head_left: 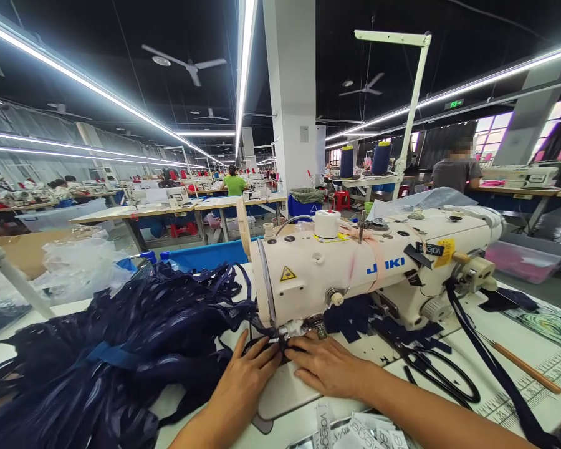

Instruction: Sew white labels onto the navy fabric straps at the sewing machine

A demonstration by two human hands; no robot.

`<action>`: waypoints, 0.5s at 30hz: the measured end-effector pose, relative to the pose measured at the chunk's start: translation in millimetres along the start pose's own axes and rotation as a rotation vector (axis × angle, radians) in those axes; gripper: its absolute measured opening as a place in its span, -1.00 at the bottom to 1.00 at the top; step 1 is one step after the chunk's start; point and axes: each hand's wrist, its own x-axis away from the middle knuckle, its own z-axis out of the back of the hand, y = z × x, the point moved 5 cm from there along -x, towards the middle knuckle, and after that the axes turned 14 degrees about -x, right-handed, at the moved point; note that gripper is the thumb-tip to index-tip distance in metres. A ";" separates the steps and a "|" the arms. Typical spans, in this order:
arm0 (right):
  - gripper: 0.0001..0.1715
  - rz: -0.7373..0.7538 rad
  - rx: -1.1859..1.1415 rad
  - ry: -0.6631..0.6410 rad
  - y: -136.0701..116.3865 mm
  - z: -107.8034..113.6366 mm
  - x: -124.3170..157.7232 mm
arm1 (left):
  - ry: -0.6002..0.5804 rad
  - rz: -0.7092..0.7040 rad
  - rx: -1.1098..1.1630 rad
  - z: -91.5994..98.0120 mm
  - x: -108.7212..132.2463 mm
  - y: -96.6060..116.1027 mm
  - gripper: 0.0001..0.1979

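1. Left hand lies palm down at the work point, fingers spread apart, tips reaching a small dark piece.
2. Right hand meets it from the other side, fingers bent and close together, tips on or against the piece; whether they pinch it cannot be told.
3. The piece sits between the two sets of fingertips, just beside the foot of a sewing machine, mostly hidden.
4. The step in hand looks like lining up or guiding cloth at the foot; the next move seems to call for a flat, even feed, fingertips clear of the needle.
5. Navy strips heap beside the left hand, bundled at the middle by a blue band.
6. Labels lie below the right forearm; black scissors rest beyond it.
7. Farther off, a co-worker in green sits among other machines.
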 end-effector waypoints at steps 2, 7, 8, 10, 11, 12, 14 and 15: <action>-0.60 -0.024 -0.034 -0.020 2.7 -0.1 -0.7 | -0.046 0.015 0.034 3.5 -2.0 -2.1 -0.47; -0.56 -0.056 -0.149 -0.025 9.1 3.7 -0.3 | -0.085 0.060 0.104 16.4 -9.3 -9.0 -0.47; -0.56 -0.057 -0.162 -0.022 10.0 4.4 -0.3 | -0.086 0.059 0.110 20.5 -11.2 -9.9 -0.46; -0.54 -0.071 -0.174 -0.015 12.4 4.8 -0.9 | -0.089 0.048 0.122 30.4 -14.9 -10.6 -0.44; -0.52 -0.091 -0.173 -0.011 14.2 4.4 -1.5 | -0.088 0.043 0.127 35.8 -16.5 -10.2 -0.44; -0.51 -0.118 -0.168 -0.006 16.5 3.5 -2.4 | -0.078 0.039 0.129 41.3 -18.0 -9.2 -0.45; -0.51 -0.174 -0.145 0.006 21.0 1.2 -4.6 | -0.020 0.044 0.100 51.9 -20.1 -5.3 -0.53; -0.52 -0.199 -0.120 0.015 22.9 0.1 -5.8 | 0.016 0.061 0.059 55.9 -20.5 -2.9 -0.61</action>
